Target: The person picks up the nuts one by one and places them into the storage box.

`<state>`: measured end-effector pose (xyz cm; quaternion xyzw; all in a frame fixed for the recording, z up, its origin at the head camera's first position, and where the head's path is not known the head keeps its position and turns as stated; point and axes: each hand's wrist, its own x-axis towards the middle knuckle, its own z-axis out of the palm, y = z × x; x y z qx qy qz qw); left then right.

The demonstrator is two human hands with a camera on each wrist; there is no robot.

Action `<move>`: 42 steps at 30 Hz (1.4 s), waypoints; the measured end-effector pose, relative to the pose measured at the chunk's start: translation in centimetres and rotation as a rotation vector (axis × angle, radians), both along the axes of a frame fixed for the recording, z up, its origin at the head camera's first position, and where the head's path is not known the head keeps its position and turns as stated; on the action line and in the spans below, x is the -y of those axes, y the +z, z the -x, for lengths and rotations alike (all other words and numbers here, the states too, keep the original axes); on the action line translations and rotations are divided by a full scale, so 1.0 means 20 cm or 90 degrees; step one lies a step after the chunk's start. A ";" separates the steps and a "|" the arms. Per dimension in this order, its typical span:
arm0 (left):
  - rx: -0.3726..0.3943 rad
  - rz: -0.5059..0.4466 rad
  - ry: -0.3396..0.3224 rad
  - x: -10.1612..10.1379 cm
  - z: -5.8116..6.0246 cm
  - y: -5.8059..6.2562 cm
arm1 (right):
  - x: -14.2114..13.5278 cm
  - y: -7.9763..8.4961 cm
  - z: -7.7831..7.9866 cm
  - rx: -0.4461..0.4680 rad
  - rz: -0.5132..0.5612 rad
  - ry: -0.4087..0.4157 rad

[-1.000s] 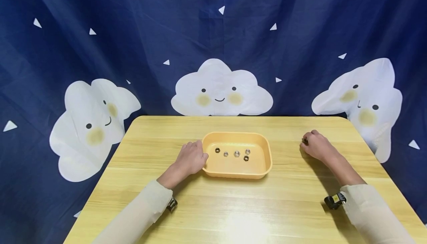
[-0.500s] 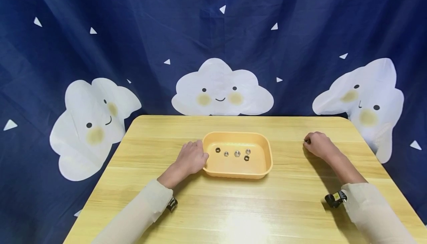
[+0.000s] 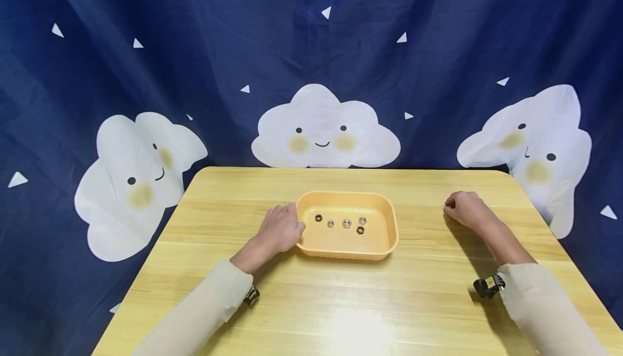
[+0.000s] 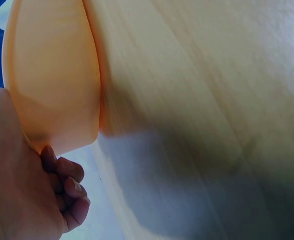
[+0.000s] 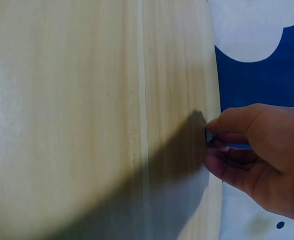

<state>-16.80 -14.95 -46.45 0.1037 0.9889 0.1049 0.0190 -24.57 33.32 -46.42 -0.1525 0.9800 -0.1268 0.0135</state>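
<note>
A shallow yellow-orange plastic tray (image 3: 346,245) sits at the middle of the table. Inside lie several small hex nuts, among them a silver nut (image 3: 346,224), a dark nut (image 3: 318,218) and another dark nut (image 3: 360,230). My left hand (image 3: 279,230) grips the tray's left rim, thumb over the edge; in the left wrist view its fingers curl beside the tray wall (image 4: 57,65). Far to the right, my right hand (image 3: 468,210) pinches a small dark nut (image 5: 209,135) between thumb and fingers, close to the tabletop. Most of that nut is hidden by the fingertips.
The light wooden table (image 3: 321,302) has rounded far corners. Behind its far edge hangs a dark blue curtain (image 3: 219,20) with printed white clouds. A small black camera (image 3: 488,287) is strapped at the right wrist.
My right hand has turned slightly and shifted a little to the right, so the dark nut is now less visible. My left hand and the tray keep their places.
</note>
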 end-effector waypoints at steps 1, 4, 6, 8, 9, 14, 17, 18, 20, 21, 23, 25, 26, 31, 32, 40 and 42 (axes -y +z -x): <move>-0.001 -0.001 0.000 0.00 0.00 0.00 | 0.00 0.00 0.00 -0.004 -0.001 0.002; -0.001 -0.001 -0.001 0.00 0.00 0.00 | 0.00 0.01 0.01 -0.004 0.001 0.006; -0.002 0.000 -0.001 0.00 0.00 0.00 | 0.00 0.01 0.02 0.003 0.004 0.005; -0.003 0.000 -0.002 0.00 0.00 -0.01 | 0.00 0.01 0.02 0.020 0.009 0.003; -0.003 0.000 -0.002 0.00 0.00 -0.01 | -0.01 0.01 0.03 0.027 0.011 0.003; -0.006 0.001 -0.003 0.00 0.00 0.00 | -0.02 0.00 0.03 0.045 0.026 0.007; -0.006 0.001 -0.002 0.00 0.00 0.00 | -0.02 0.00 0.02 0.048 0.043 0.013; -0.006 0.001 -0.001 0.00 0.00 0.00 | -0.03 0.00 0.02 0.048 0.049 0.015; -0.006 0.000 -0.002 0.00 0.00 0.00 | -0.03 -0.01 0.01 0.052 0.061 0.018; -0.006 -0.001 -0.002 0.00 0.00 0.00 | -0.03 -0.01 0.01 0.052 0.065 0.018; -0.007 -0.002 -0.004 0.00 0.00 0.00 | -0.03 -0.01 0.01 0.053 0.076 0.017; -0.008 -0.002 -0.004 0.00 0.00 0.00 | -0.04 -0.02 0.01 0.054 0.083 0.018; -0.008 -0.002 -0.004 0.00 0.00 0.00 | -0.04 -0.02 0.01 0.052 0.087 0.018; -0.008 -0.002 -0.001 0.00 0.00 0.00 | -0.04 -0.01 0.02 0.060 0.103 0.028; -0.009 -0.001 -0.001 0.00 0.00 0.00 | -0.03 -0.01 0.02 0.062 0.105 0.028; -0.014 0.005 -0.004 0.00 0.00 0.00 | -0.01 -0.02 0.00 0.018 0.128 0.030; -0.013 0.007 -0.004 0.00 0.00 0.00 | 0.00 -0.01 -0.01 0.001 0.136 0.032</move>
